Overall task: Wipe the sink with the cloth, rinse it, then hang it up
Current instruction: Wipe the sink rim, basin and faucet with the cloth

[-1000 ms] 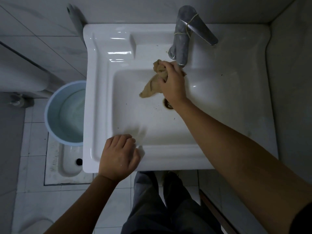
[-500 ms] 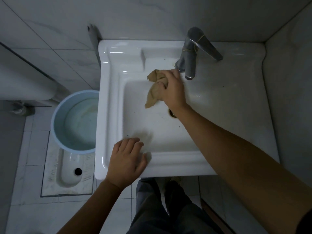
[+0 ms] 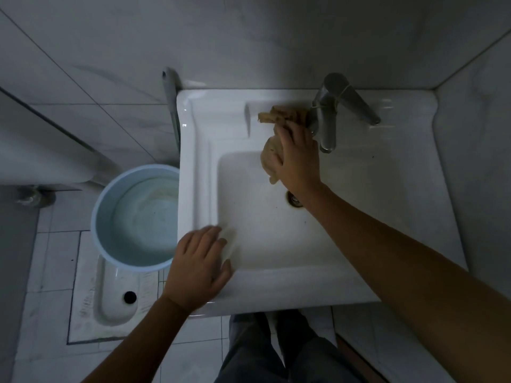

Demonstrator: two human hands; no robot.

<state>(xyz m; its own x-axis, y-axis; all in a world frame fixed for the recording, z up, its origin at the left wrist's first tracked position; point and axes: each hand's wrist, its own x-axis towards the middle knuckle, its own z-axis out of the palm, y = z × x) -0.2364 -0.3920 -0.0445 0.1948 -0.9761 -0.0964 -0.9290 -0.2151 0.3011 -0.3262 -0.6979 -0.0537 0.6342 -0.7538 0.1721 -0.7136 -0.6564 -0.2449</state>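
A white square sink (image 3: 199, 172) fills the middle of the view, with a dark drain (image 3: 293, 199) near its centre. My right hand (image 3: 297, 158) presses a crumpled tan cloth (image 3: 269, 156) against the sink's back wall and ledge, just left of the metal faucet (image 3: 329, 120). Part of the cloth lies on the ledge, and part hangs into the basin. My left hand (image 3: 197, 269) rests flat on the sink's front left rim, fingers apart, holding nothing.
A light blue bucket (image 3: 116, 189) with water stands on the floor left of the sink, over a white squat toilet pan (image 3: 110, 294). Tiled walls close in behind and on the right. My legs (image 3: 276, 352) are below the sink's front edge.
My right hand has pushed the cloth up from the basin onto the back ledge beside the faucet. My left hand has stayed on the front rim. The camera view has tilted upward.
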